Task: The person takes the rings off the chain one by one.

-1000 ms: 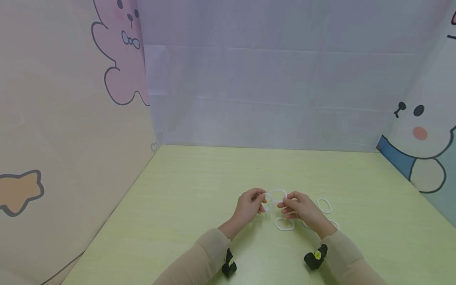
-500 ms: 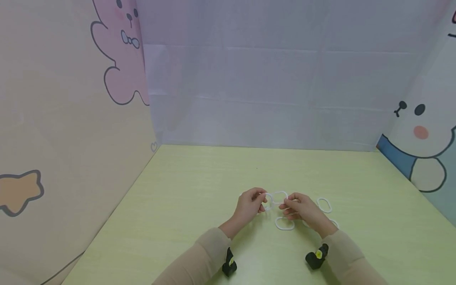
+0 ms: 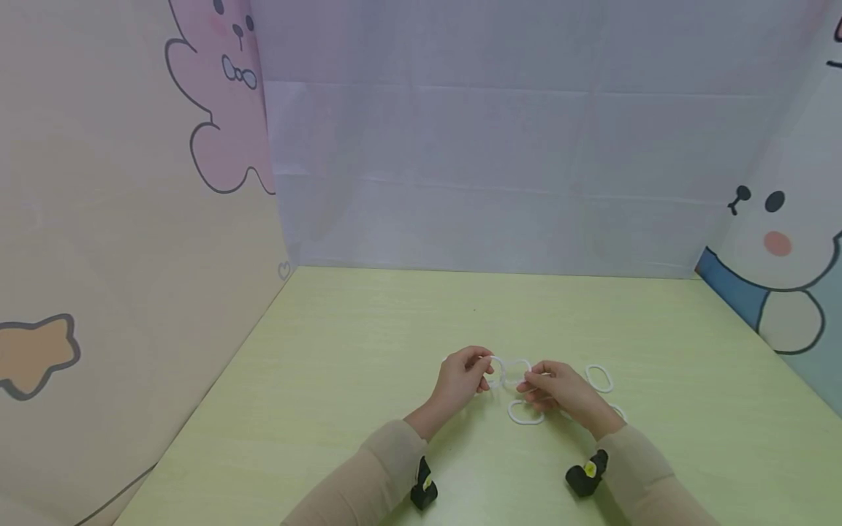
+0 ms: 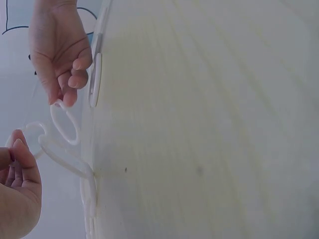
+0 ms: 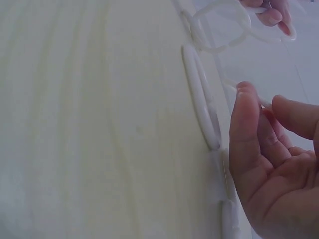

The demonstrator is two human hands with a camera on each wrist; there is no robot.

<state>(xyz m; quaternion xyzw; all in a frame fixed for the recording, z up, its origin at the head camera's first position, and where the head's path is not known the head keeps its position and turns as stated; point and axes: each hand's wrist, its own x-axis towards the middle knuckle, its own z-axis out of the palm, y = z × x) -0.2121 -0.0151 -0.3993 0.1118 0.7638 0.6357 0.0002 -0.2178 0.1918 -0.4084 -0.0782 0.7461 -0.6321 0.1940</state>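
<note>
My left hand (image 3: 462, 376) pinches a white oval plastic chain link (image 4: 35, 124) between thumb and fingers. A second link (image 4: 64, 162) is hooked through it and hangs down towards the tabletop, where further links show at its lower end. My right hand (image 3: 564, 387) pinches a separate white link (image 4: 76, 132) by one end, its thumb against the fingertips. In the head view this link reaches over to the left hand's link; whether they touch I cannot tell. In the right wrist view the right hand (image 5: 274, 164) hides most of its link.
Loose white links lie on the pale yellow-green table (image 3: 368, 321): one (image 3: 599, 378) right of the right hand, one (image 3: 526, 422) in front, and others partly under the right forearm. Black cameras (image 3: 424, 494) hang at both wrists. Cartoon-printed sheets (image 3: 487, 175) enclose the table.
My right hand has lowered slightly towards me, and its link has come down with it, closer to the left hand's link. The left hand stays almost still.
</note>
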